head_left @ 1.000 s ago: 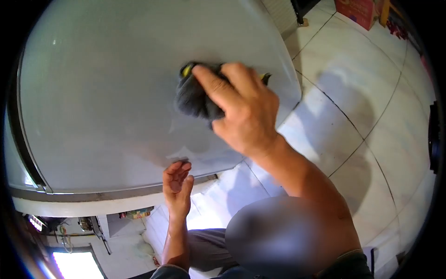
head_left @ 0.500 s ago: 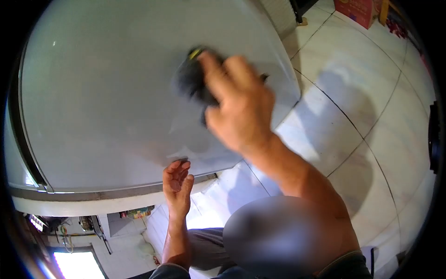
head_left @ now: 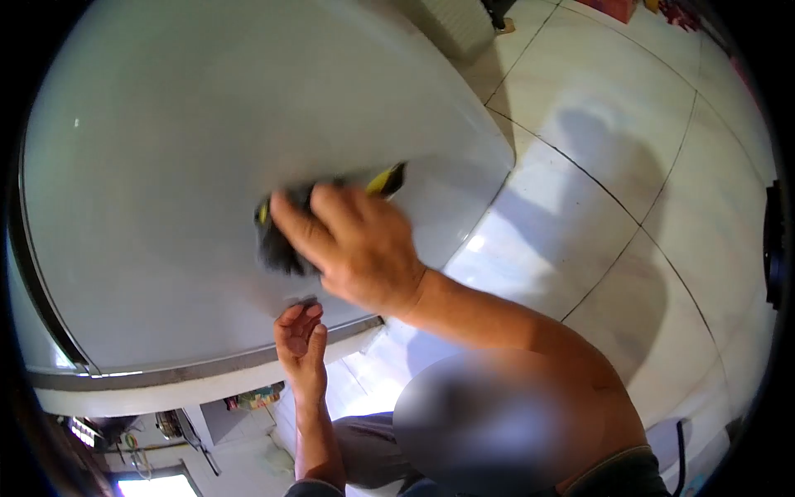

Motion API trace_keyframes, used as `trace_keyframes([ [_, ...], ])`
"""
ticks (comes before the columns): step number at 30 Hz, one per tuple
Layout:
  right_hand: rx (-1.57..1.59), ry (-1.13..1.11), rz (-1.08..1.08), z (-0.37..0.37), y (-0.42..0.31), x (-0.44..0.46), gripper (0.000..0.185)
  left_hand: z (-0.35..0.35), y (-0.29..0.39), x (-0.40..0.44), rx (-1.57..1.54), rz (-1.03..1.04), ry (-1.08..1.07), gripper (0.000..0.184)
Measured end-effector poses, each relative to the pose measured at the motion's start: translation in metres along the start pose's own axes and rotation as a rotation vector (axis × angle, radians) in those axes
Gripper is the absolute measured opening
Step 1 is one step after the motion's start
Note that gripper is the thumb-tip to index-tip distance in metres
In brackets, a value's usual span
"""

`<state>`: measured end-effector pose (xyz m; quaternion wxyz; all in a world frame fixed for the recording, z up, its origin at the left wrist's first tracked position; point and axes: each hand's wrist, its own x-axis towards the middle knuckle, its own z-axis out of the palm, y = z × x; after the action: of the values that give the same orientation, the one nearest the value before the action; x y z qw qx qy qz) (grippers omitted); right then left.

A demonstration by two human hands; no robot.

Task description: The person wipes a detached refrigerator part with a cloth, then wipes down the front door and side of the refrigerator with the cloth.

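Note:
My right hand (head_left: 360, 248) grips a crumpled dark grey cloth (head_left: 281, 247) with yellow patches, pressed against a large, glossy grey panel (head_left: 157, 166) that looks like a refrigerator door. A yellow and black end of the cloth sticks out beyond the knuckles. Lower down, my left hand (head_left: 301, 348) is half curled with its thumb apart and holds nothing. Its fingertips are close to the panel near the lower edge; whether they touch it I cannot tell.
White tiled floor (head_left: 613, 199) extends to the right, with shadows across it. A red box (head_left: 609, 7) stands at the top right. A dark seam (head_left: 41, 282) runs down the panel's left side. Shelf items (head_left: 255, 398) and a bright window (head_left: 157, 484) appear at lower left.
My right hand has moved left and down over the panel with the cloth. My left hand remains near the lower edge, and the view has shifted slightly.

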<state>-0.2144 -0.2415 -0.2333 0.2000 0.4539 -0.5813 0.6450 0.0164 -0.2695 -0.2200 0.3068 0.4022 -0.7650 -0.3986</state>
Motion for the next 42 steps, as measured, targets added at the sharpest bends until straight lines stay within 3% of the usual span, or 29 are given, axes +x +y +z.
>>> trace_keyframes([
  [2, 0.059, -0.032, -0.083, 0.001, 0.008, -0.013, 0.047, -0.002, -0.004, 0.003, -0.025, -0.013, -0.002, 0.035],
  [4, 0.108, -0.058, 0.102, -0.015, 0.028, -0.006, 0.054, -0.003, -0.007, 0.003, -0.07, 0.007, -0.016, 0.034],
  [6, 0.032, 0.149, 0.314, -0.023, 0.065, 0.005, 0.057, -0.002, 0.0, 0.0, -0.058, -0.007, -0.02, 0.034],
  [8, -0.026, 0.304, 0.567, -0.024, 0.093, 0.008, 0.05, -0.001, 0.001, -0.001, -0.04, -0.009, -0.012, 0.035],
  [9, 0.017, 0.354, 0.629, -0.023, 0.096, 0.01, 0.031, 0.0, 0.0, -0.002, -0.071, -0.018, -0.032, 0.037],
  [10, 0.081, 0.322, 0.712, -0.019, 0.09, 0.01, 0.034, -0.002, 0.001, -0.001, -0.097, -0.021, -0.052, 0.038],
  [14, 0.07, 0.32, 0.689, 0.002, 0.084, 0.0, 0.037, -0.009, -0.006, 0.0, -0.086, -0.071, -0.057, 0.043],
  [15, 0.074, 0.277, 0.69, -0.001, 0.085, 0.002, 0.058, -0.009, -0.005, 0.001, -0.055, -0.061, -0.061, 0.043],
  [22, 0.056, 0.163, 0.807, -0.013, 0.06, 0.036, 0.052, -0.01, -0.003, 0.0, -0.024, -0.029, -0.057, 0.043],
  [32, 0.043, 0.181, 0.454, -0.019, -0.025, 0.13, 0.05, -0.032, 0.002, -0.007, 0.194, 0.005, -0.118, 0.055],
  [35, 0.064, 0.152, 0.365, -0.014, -0.054, 0.141, 0.035, -0.042, 0.004, -0.012, 0.136, -0.041, -0.107, 0.055],
  [41, -0.132, -0.046, -0.395, 0.021, -0.104, 0.09, 0.07, -0.055, 0.004, -0.017, 0.114, 0.038, 0.002, 0.05],
  [42, -0.117, -0.061, -0.414, 0.021, -0.1, 0.089, 0.07, -0.058, 0.004, -0.018, 0.091, 0.038, 0.014, 0.05],
])
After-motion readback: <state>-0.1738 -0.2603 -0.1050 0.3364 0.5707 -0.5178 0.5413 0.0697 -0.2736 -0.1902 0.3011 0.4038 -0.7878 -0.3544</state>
